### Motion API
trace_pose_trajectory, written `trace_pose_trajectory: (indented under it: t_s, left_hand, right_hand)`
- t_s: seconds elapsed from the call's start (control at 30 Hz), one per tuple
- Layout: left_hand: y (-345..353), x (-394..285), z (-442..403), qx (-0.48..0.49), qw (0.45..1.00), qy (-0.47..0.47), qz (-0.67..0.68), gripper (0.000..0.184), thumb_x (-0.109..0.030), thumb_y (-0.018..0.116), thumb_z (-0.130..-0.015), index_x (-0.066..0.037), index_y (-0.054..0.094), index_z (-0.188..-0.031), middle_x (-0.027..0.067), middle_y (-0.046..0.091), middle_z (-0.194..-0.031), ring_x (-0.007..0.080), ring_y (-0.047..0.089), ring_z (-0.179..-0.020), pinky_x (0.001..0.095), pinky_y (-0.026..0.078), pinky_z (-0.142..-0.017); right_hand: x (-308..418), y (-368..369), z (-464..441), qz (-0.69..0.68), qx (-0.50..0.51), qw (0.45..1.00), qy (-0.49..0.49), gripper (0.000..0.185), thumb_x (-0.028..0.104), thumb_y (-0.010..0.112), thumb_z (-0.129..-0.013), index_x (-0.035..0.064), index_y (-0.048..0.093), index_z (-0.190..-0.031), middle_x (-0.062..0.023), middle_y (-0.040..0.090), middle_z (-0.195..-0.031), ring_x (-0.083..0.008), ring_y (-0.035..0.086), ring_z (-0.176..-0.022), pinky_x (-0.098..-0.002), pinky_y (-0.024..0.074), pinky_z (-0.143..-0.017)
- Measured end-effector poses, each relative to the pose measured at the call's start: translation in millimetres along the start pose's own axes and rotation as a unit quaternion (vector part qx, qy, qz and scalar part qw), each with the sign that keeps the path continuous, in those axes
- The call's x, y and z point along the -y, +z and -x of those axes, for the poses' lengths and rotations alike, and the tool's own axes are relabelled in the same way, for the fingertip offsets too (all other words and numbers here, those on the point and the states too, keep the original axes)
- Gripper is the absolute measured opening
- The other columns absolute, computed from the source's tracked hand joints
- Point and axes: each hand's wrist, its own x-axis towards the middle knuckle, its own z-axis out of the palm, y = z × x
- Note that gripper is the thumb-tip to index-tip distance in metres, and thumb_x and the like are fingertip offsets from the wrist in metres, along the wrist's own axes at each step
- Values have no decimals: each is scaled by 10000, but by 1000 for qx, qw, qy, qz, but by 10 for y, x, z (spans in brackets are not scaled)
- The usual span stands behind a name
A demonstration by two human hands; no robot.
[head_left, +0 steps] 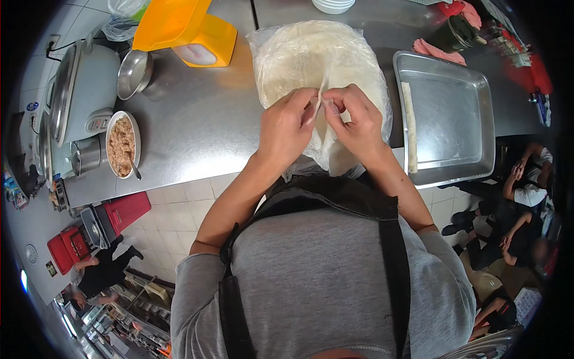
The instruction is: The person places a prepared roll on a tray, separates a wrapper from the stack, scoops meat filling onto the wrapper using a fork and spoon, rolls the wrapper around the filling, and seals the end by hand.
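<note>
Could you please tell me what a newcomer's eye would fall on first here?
Probably the bright yellow scale, upper left. Then the left hand and right hand, at centre, pinching a pale fold beside a plastic-covered pale mass. To their right, a metal tray holds one long pale strip.

The metal tabletop [197, 128] is carrying a yellow scale [220, 39], a steel bowl [135, 75] and a white dish [137, 136] on the left; pale dough [290, 69] in clear plastic [258, 46] is lying centrally, and a rectangular tray [451, 119] is resting to the right.
</note>
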Motion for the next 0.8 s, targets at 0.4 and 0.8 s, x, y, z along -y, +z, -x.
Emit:
trace_pose_trajectory:
  t_s: [0.4,0.8]
  left_hand:
    - [-55,-32,-3,-2,1000,-4,-18,344,-76,686,-945,-84,661,-1288,166,710,-918,263,681,-726,351,542,-683]
    - [-382,-193,-16,76,928,-158,327,828,-220,839,-849,-54,423,-1545,159,582,-1442,284,544,-1325,316,447,-1055]
  right_hand:
    - [-75,-51,-20,-24,-57,995,78,145,-3,765,-880,15,688,-1002,-46,629,-822,-99,573,-681,-249,486,-617]
    - [-97,7,7,-416,-43,854,310,286,-33,566,-947,45,540,-1221,-14,601,-1034,-57,504,-852,-210,403,-760]
